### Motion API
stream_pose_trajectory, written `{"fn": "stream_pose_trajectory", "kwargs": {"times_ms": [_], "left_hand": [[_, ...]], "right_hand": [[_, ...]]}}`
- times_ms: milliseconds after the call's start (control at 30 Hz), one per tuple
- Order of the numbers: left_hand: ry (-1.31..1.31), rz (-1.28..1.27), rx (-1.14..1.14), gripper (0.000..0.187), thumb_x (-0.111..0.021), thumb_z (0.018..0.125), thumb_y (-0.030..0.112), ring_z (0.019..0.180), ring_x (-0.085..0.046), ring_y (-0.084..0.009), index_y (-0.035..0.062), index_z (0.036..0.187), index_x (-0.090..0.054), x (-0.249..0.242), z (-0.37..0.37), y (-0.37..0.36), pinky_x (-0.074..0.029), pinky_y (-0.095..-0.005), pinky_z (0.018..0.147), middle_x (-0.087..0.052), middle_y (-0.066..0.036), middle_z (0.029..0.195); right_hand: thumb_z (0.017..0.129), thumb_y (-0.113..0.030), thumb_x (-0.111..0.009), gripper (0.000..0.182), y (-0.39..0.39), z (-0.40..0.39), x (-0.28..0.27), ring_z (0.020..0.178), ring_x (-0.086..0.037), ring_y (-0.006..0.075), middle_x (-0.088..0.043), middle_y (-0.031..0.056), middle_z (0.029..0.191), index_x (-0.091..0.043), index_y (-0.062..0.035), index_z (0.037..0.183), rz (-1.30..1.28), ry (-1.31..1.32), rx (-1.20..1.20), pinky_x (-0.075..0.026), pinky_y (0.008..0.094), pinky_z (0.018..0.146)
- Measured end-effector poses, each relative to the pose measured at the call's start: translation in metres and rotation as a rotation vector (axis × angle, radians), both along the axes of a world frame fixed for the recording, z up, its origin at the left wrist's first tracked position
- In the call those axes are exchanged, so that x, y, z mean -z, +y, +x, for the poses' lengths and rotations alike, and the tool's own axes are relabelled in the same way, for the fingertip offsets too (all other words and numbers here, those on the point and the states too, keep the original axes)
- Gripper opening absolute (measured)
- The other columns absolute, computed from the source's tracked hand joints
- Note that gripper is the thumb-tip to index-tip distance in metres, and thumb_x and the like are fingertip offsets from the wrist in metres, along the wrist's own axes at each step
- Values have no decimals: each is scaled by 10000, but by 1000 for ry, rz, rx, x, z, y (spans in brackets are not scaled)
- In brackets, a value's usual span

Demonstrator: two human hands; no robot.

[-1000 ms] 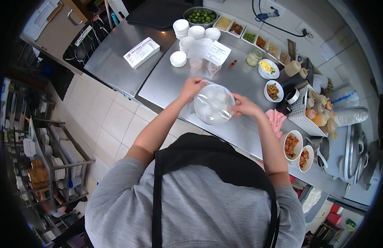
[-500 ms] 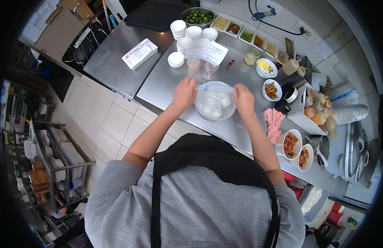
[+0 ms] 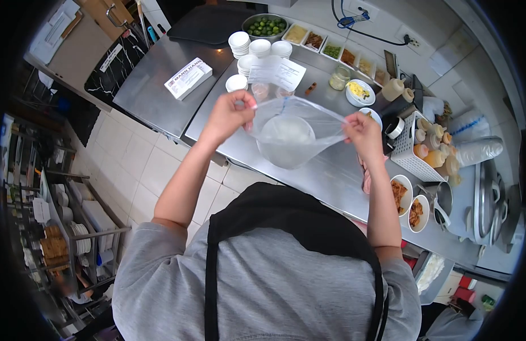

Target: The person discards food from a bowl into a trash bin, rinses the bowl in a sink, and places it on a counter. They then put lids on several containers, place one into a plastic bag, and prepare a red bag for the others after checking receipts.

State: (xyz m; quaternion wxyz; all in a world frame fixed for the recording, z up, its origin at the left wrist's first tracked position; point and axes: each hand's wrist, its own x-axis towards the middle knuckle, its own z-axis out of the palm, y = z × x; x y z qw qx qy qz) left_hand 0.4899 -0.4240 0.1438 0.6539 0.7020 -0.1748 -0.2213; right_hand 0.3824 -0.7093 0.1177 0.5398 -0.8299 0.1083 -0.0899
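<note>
A clear plastic bag (image 3: 326, 120) is stretched wide between my two hands above the steel counter. At its left edge, my left hand (image 3: 233, 117) pinches the film between thumb and fingers. My right hand (image 3: 364, 135) grips the opposite edge in the same way. A round, pale see-through bowl (image 3: 287, 156) shows under or through the film, between the hands and close to the counter's front edge. Just beyond the bag lie printed papers (image 3: 288, 73), with a small clear cup (image 3: 260, 90) at their near side.
Stacked white cups (image 3: 239, 42) and a white box (image 3: 189, 78) stand at the far left. A bowl of green limes (image 3: 265, 25) and topping trays line the back. On the right are a white basket of bottles (image 3: 410, 149) and white tubs of reddish food (image 3: 419, 213).
My hands have moved apart, left hand leftward and right hand rightward, pulling the bag wider and higher over the bowl. My right forearm now covers part of the pink cloth.
</note>
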Motion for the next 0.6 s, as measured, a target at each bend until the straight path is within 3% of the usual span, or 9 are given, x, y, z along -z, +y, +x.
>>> {"fn": "stream_pose_trajectory", "kwargs": {"times_ms": [133,200,267,333,400,433,467,533,600], "left_hand": [[-191,124,-14,59,-533,677,-67,505,-550,-95,-27,718,-545,-18,8,-5,-424,-218,431,-529,-47,640],[-258,164,5,81,-521,673,-77,514,-545,-94,-34,729,-560,-25,4,-8,-429,-213,438,-533,-56,719],[-339,121,11,88,-531,675,-73,556,-549,-90,-30,740,-574,-27,2,-7,-436,-211,460,-531,-52,745],[-420,81,21,96,-542,677,-68,597,-553,-85,-26,751,-588,-34,1,-3,-442,-209,482,-529,-49,771],[-354,-163,-58,111,-546,686,-71,603,-520,-80,-25,781,-582,-47,3,14,-432,-198,503,-503,-33,771],[-272,-146,-34,291,-662,670,44,801,-556,-159,-1,945,-580,-32,21,38,-474,-255,663,-511,-92,999],[-277,-148,-34,291,-662,670,44,801,-556,-159,-1,945,-580,-10,25,44,-474,-255,663,-511,-92,999],[-581,257,77,866,-791,571,259,1165,-377,-261,15,1267,-337,43,30,52,-370,-379,901,-327,-143,1303],[-522,325,291,1209,-818,460,416,1309,-56,-300,24,1352,-102,116,21,37,-123,-429,1037,-69,-141,1420]], "right_hand": [[719,-19,-607,106,-1,3,-38,540,-569,124,-586,64,694,-576,14,815,-228,5,7,-457,229,494],[677,-78,-655,261,10,2,-54,726,-592,218,-594,139,869,-586,-30,923,-676,-174,52,-473,299,639],[656,-151,-694,412,42,3,-74,959,-529,287,-537,183,1034,-568,-71,1039,-850,-494,-26,-424,342,817],[617,-202,-721,524,72,6,-68,1090,-438,309,-454,159,1173,-545,-92,1098,-806,-403,-227,-369,358,894],[627,-191,-711,484,76,19,-41,1056,-463,315,-483,157,1136,-555,-86,1073,-745,-325,-332,-388,365,866],[637,-179,-702,445,76,26,-30,1022,-487,322,-513,154,1099,-564,-80,1048,-686,-251,-440,-407,371,837],[637,-179,-702,445,76,30,-26,1022,-487,322,-513,154,1099,-564,-80,1048,-688,-255,-438,-407,371,837],[636,-105,-668,315,76,39,-21,918,-540,317,-569,170,962,-596,-52,938,-741,47,-476,-439,389,768],[626,-56,-628,251,81,45,-2,861,-553,317,-578,167,888,-599,-36,875,-706,-42,-521,-445,393,735]]}}
